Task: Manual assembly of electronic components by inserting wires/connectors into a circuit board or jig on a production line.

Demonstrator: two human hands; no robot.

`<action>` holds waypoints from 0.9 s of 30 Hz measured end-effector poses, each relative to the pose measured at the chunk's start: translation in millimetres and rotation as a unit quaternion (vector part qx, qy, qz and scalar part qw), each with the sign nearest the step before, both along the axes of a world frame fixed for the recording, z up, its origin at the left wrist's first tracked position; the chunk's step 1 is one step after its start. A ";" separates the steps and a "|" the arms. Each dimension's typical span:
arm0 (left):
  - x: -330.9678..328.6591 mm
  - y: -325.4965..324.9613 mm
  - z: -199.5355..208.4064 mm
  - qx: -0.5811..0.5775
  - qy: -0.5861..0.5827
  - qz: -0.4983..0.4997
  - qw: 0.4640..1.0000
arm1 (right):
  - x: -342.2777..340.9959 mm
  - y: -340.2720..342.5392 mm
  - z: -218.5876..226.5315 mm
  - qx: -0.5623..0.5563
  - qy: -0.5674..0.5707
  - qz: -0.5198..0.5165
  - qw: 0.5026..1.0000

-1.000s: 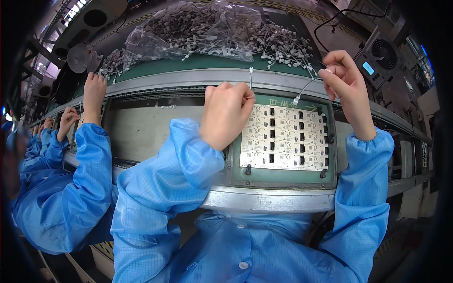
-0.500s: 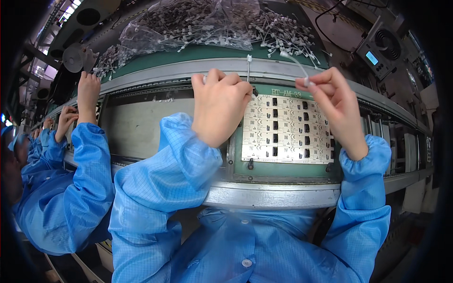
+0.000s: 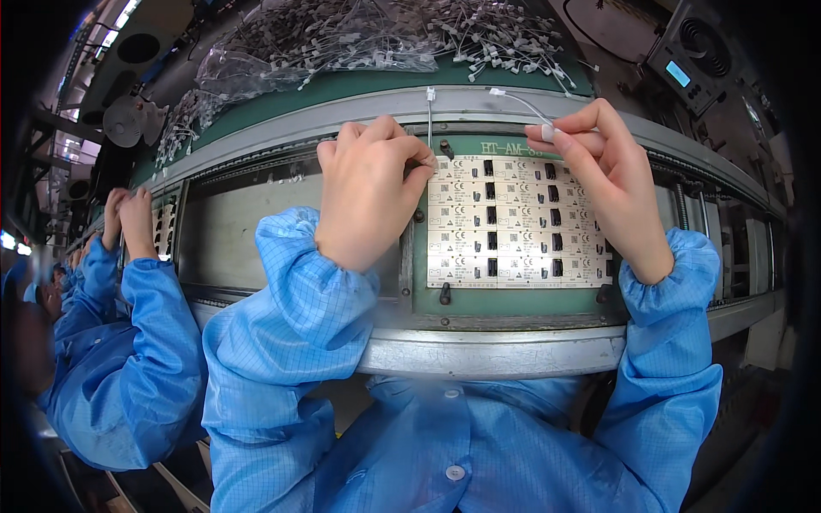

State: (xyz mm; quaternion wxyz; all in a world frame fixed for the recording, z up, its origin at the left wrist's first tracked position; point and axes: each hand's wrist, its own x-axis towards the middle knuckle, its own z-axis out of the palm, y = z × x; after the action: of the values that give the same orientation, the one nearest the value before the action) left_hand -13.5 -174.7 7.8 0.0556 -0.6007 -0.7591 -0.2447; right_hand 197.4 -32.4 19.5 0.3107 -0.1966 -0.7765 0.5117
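My left hand [image 3: 372,192] is closed in a pinch at the upper left corner of the white circuit board panel [image 3: 522,224]. A short cable [image 3: 430,124] rises from its fingertips, with a white connector on the far end; the pinched end is hidden. Over the panel's upper right, my right hand [image 3: 611,175] pinches a second white cable [image 3: 523,104] by one connector, its other end pointing away to the left. Rows of black parts and small printed marks cover the panel, which lies in a green fixture [image 3: 513,301].
A heap of loose white cables [image 3: 505,43] and clear plastic bags [image 3: 342,56] lies beyond the metal rail [image 3: 496,350]-edged line. At left, a co-worker's hands [image 3: 132,218] are over another panel. A device with a lit screen [image 3: 678,73] stands far right.
The view has shifted slightly. My left fingertips have moved a little left, to the panel's corner. My right hand still holds its cable. The co-worker's raised hand has come down toward their panel.
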 end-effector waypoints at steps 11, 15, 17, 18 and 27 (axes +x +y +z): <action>-1.0 -3.7 2.1 0.039 0.066 -0.060 0.995 | -3.5 -4.2 -3.4 0.018 -0.005 -0.007 1.000; 8.5 -9.7 14.0 -0.012 0.108 -0.095 0.990 | -6.3 -8.8 2.0 0.104 -0.053 -0.040 0.992; 3.7 -3.5 23.8 -0.038 0.095 -0.097 0.990 | -9.2 -7.3 1.5 0.120 -0.035 -0.030 0.992; -0.3 5.4 28.0 -0.069 0.078 -0.102 0.989 | -9.3 -6.1 0.3 0.122 -0.034 -0.032 0.991; -48.0 139.5 1.6 0.004 0.254 -0.019 0.967 | -21.7 -4.6 -15.5 0.352 -0.112 -0.070 0.927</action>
State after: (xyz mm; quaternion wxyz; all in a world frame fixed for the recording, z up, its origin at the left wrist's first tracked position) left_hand -61.5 -35.2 9.4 0.2444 -0.6572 -0.7076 -0.0875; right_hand 175.7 -37.0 3.9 0.3055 -0.1846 -0.9208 0.1575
